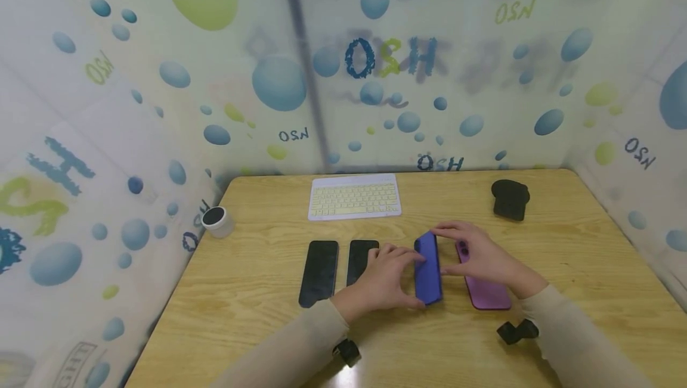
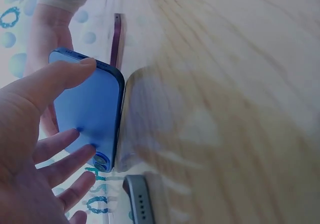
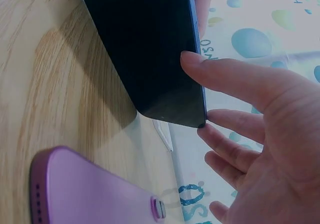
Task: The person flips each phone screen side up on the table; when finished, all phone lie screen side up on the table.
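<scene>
A blue phone [image 1: 427,272] stands tilted up on its long edge, both hands on it. My left hand [image 1: 383,281] holds it from the left: in the left wrist view the thumb lies over its bottom edge and fingertips touch the blue back [image 2: 90,103]. My right hand [image 1: 477,257] holds the far end; in the right wrist view its thumb presses the dark screen [image 3: 150,48] side and fingers touch the top corner. A purple phone [image 1: 489,294] lies back up under the right wrist. Left of the blue one, two dark phones [image 1: 319,275] lie flat, one partly hidden by my left hand.
A white keyboard [image 1: 354,197] lies at the back of the wooden table [image 1: 241,328]. A white cup with a dark top [image 1: 219,223] stands at the left edge. A black, toast-shaped object [image 1: 510,199] sits at the back right. Patterned curtains [image 1: 370,132] surround the table.
</scene>
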Tool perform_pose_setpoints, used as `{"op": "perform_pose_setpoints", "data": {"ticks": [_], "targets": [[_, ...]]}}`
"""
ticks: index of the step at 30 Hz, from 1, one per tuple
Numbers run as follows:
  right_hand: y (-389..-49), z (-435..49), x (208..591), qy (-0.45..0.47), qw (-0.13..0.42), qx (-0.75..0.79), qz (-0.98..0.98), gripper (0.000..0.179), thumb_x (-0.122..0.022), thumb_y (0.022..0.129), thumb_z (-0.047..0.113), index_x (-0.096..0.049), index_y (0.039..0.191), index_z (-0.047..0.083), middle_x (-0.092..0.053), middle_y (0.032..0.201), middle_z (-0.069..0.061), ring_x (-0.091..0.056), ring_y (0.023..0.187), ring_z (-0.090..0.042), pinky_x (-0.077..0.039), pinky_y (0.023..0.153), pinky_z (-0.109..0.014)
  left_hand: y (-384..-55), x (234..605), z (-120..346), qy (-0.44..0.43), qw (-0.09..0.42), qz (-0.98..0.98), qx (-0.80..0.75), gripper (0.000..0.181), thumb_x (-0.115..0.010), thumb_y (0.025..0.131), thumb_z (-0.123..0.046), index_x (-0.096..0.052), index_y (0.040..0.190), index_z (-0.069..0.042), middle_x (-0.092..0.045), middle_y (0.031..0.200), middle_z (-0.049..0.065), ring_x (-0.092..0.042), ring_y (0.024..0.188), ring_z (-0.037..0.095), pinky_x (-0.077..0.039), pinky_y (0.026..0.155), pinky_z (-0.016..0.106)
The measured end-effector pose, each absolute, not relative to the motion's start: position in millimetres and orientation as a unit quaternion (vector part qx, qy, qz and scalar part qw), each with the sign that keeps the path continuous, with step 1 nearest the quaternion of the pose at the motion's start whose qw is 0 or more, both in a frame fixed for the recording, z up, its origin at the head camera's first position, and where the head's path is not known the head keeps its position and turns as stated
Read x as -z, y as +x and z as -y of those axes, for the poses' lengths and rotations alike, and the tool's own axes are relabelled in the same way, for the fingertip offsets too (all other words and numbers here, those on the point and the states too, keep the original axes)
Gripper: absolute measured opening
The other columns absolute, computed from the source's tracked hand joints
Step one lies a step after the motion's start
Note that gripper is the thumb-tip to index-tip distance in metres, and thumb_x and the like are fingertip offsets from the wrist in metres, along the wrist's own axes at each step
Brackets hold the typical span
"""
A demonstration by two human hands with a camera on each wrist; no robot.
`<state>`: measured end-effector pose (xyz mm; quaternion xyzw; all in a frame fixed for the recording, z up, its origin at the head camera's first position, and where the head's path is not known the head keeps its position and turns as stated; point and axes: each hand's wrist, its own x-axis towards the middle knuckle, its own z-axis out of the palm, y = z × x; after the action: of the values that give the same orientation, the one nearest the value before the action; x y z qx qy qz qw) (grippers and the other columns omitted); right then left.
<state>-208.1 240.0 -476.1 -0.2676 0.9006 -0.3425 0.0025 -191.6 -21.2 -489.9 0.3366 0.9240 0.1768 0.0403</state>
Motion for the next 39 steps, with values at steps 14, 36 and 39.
{"op": "perform_pose_setpoints", "data": {"ticks": [14, 36, 39], "targets": [[-208.7, -227.0, 472.9, -0.281, -0.017, 0.341, -0.897, 0.075, -0.092, 0.077, 0.027, -0.061, 0.143, 0.009, -0.056, 0.147, -0.015, -0.050, 0.134, -0.044, -0.040, 0.105, -0.068, -193.3, 481.8, 28.2, 0.336, 0.051, -0.907, -0.248, 0.087, -0.088, 0.073, -0.059, -0.052, 0.148, -0.032, -0.053, 0.152, -0.014, -0.044, 0.133, 0.016, -0.029, 0.097, 0.039], [-211.4, -207.7, 474.8, -0.292, -0.034, 0.342, -0.892, 0.075, -0.094, 0.075, 0.023, -0.063, 0.141, 0.008, -0.056, 0.147, -0.015, -0.047, 0.136, -0.044, -0.036, 0.107, -0.069, -196.6, 474.1, 43.9, 0.359, 0.007, -0.905, -0.229, 0.089, -0.089, 0.072, -0.059, -0.054, 0.149, -0.029, -0.049, 0.158, -0.008, -0.046, 0.134, 0.017, -0.033, 0.097, 0.041], [-211.7, -206.4, 477.5, -0.292, -0.030, 0.353, -0.888, 0.076, -0.093, 0.075, 0.022, -0.062, 0.143, 0.009, -0.055, 0.148, -0.015, -0.046, 0.138, -0.044, -0.036, 0.107, -0.069, -196.6, 474.6, 46.0, 0.359, 0.006, -0.904, -0.232, 0.089, -0.088, 0.072, -0.059, -0.055, 0.149, -0.029, -0.048, 0.159, -0.007, -0.046, 0.135, 0.018, -0.033, 0.097, 0.042]]}}
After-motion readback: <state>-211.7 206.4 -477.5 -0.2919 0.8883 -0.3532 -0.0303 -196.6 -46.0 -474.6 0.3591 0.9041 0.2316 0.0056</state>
